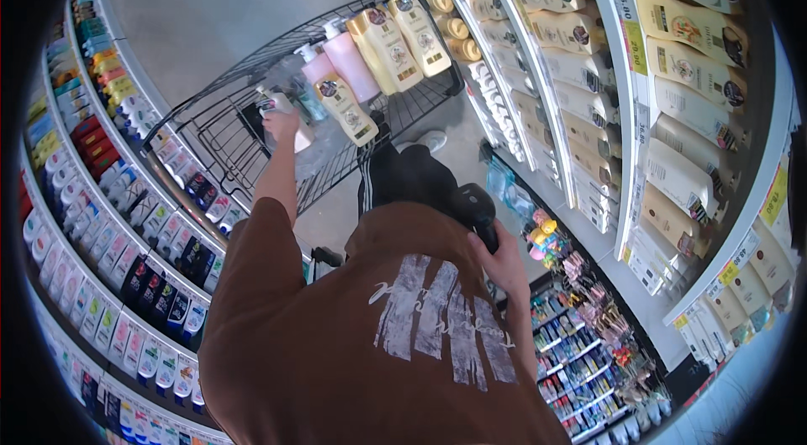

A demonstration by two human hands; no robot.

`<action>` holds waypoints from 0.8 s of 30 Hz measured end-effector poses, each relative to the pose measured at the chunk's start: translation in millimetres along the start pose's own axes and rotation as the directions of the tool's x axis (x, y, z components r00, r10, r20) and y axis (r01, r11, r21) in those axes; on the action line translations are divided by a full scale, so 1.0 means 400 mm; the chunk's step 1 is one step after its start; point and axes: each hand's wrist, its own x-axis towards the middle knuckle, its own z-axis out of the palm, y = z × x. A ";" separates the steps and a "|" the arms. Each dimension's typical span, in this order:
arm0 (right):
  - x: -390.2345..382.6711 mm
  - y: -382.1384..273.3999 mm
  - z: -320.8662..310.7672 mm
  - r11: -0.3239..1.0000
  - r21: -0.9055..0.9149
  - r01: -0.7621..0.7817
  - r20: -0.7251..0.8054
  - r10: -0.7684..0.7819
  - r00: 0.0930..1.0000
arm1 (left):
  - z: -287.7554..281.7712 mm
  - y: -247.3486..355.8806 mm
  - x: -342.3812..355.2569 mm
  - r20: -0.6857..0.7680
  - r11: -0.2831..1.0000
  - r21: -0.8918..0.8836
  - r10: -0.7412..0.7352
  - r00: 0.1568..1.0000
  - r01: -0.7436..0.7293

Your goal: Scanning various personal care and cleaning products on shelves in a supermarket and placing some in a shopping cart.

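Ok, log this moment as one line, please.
left fingers: closed on white plastic bottle, at black wire cart | right fingers: holding black rounded object | cart load: pink pump bottles, tall cream-yellow bottles

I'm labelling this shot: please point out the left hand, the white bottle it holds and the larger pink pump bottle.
Left hand (283, 126), head view: back.
White bottle (303, 139), head view: lower body.
Larger pink pump bottle (352, 67), head view: mid-body.

The left hand (283, 122) holds a white bottle (302, 139) at the cart (456, 81).
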 end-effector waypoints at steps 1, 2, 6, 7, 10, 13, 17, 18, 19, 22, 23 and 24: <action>0.010 -0.004 0.010 1.000 0.005 0.009 0.006 -0.009 1.000 | 0.009 0.013 0.018 0.013 0.999 0.043 -0.017 1.000 0.017; 0.015 -0.014 0.020 1.000 0.012 0.016 0.009 -0.016 1.000 | 0.011 0.026 0.027 -0.003 0.998 0.053 -0.021 1.000 0.021; 0.043 -0.023 0.048 0.998 -0.027 0.053 0.041 -0.052 0.998 | 0.017 0.053 0.063 -0.073 0.971 0.156 -0.174 0.982 0.183; 0.049 -0.038 0.047 1.000 -0.015 0.021 0.076 -0.020 0.997 | 0.016 0.063 0.069 -0.059 0.973 0.169 -0.152 0.987 0.160; 0.048 -0.063 0.044 0.999 0.007 -0.034 0.066 0.033 0.997 | 0.018 0.068 0.054 -0.062 0.963 0.121 -0.235 0.970 0.241; 0.044 -0.040 0.050 0.999 0.034 -0.011 0.055 0.009 0.998 | 0.054 -0.018 0.055 0.039 0.997 0.047 -0.062 0.997 0.061; 0.035 -0.014 0.075 0.998 0.046 0.050 0.020 -0.051 0.998 | 0.076 -0.023 0.016 0.078 0.998 0.003 -0.062 0.995 0.062; 0.030 -0.010 0.077 0.997 0.054 0.049 0.017 -0.050 0.999 | 0.076 -0.023 -0.001 0.091 0.999 0.009 -0.049 0.995 0.049; 0.027 0.003 0.074 0.998 0.049 0.050 0.021 -0.051 0.999 | 0.079 0.001 -0.042 0.092 0.999 0.009 -0.042 0.995 0.042; 0.017 0.010 0.077 0.996 0.073 0.051 0.027 -0.054 0.998 | 0.027 0.039 -0.098 0.084 0.996 -0.068 0.060 0.995 -0.055; 0.016 0.015 0.078 0.995 0.088 0.049 0.027 -0.052 0.998 | 0.003 0.039 -0.110 0.080 0.994 -0.091 0.071 0.994 -0.063; 0.015 0.026 0.081 0.993 0.102 0.066 0.031 -0.069 0.997 | -0.031 0.036 -0.118 0.060 0.988 -0.137 0.087 0.994 -0.078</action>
